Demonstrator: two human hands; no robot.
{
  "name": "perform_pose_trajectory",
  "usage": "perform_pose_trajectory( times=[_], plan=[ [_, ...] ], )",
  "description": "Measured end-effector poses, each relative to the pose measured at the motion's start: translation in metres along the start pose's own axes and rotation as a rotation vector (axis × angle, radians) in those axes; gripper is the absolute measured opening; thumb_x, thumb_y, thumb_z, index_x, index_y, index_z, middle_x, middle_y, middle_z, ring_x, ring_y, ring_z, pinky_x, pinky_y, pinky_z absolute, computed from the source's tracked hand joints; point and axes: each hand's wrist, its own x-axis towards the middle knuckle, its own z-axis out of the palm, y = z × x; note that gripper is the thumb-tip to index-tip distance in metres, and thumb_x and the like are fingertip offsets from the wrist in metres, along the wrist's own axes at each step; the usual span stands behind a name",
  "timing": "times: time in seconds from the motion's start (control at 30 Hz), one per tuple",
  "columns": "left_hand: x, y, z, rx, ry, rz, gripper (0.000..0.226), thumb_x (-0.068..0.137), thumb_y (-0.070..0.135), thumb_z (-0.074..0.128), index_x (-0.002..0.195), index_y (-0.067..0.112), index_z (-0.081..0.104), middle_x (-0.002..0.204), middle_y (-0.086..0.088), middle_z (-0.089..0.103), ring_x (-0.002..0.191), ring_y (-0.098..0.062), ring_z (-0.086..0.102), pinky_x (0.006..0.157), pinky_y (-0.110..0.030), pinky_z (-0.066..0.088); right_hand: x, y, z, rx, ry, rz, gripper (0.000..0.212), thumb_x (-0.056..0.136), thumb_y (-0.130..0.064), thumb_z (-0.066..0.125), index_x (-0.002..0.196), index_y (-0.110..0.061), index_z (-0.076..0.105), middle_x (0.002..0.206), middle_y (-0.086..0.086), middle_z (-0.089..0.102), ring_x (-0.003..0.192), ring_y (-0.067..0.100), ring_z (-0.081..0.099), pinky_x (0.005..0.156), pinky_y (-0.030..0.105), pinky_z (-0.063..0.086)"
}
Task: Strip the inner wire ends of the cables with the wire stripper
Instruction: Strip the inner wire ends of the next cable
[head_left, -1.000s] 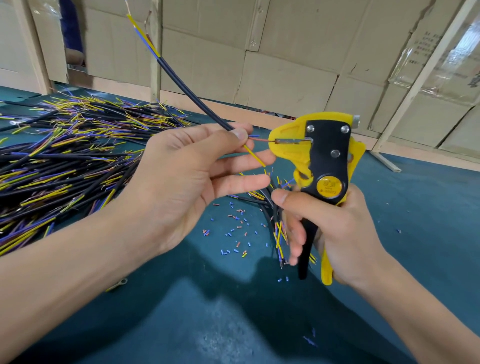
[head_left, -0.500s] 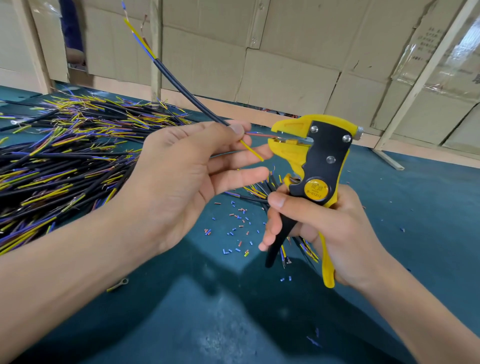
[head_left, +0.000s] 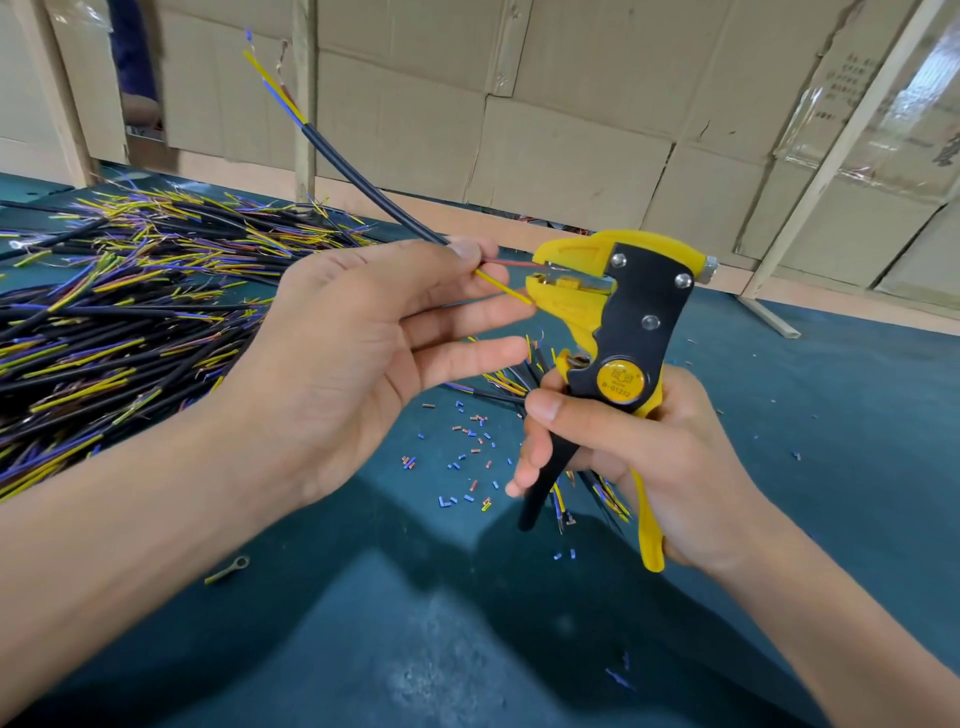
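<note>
— What's spread out around you?

— A teal bench (head_left: 831, 467) under both my forearms. Beyond and outward of my left hand (head_left: 363, 358) lies a big heap of cables (head_left: 119, 322), black sheaths with yellow and blue inner ends. A smaller bunch (head_left: 511, 384) lies under my right hand (head_left: 639, 457).

— How is the left hand set?

— Raised above the bench, palm turned toward me. Thumb and forefinger pinch one black cable (head_left: 363, 182), which slants up and away past my fingertips. The other three fingers are stretched out loosely toward the tool.

— And the right?

— Wrapped around the handles of the wire stripper (head_left: 618, 322), held upright with its head above my knuckles. My thumb lies across the front just under the round yellow badge. The handles stand apart.

— Where are the inner wires?

— From my left fingertips the red wire (head_left: 511, 263) reaches into the stripper's head. The yellow wire (head_left: 501, 286) angles below it, its tip just beside the lower yellow lip.

— Anything small?

— Blue and red insulation bits (head_left: 467, 452) are scattered on the bench between my hands, and a ring terminal (head_left: 228, 569) lies beneath my left forearm.
</note>
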Motion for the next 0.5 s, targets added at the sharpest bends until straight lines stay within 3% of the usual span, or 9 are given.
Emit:
perform_pose_trajectory(
  times=[0.27, 0.5],
  plan=[
    [0.005, -0.006, -0.009, 0.067, -0.061, 0.065, 0.018, 0.101, 0.009, 0.052, 0.100, -0.002, 0.066, 0.087, -0.010, 0.074, 0.083, -0.021, 0.074, 0.071, -0.030, 0.059, 0.000, 0.000, -0.001, -0.031, -0.049, -0.003, 0.030, 0.087, -0.023, 0.070, 0.068, -0.001, 0.065, 0.063, 0.013, 0.062, 0.058, 0.035, 0.064, 0.066, 0.073, 0.052],
    [0.008, -0.010, -0.013, 0.091, -0.088, 0.102, 0.018, 0.101, 0.010, 0.052, 0.100, 0.000, 0.067, 0.089, -0.009, 0.075, 0.087, -0.022, 0.074, 0.074, -0.030, 0.059, 0.000, 0.000, -0.002, -0.025, -0.038, -0.004, 0.035, 0.085, -0.023, 0.070, 0.066, 0.004, 0.059, 0.059, 0.014, 0.058, 0.054, 0.036, 0.062, 0.063, 0.063, 0.054]
  ],
)
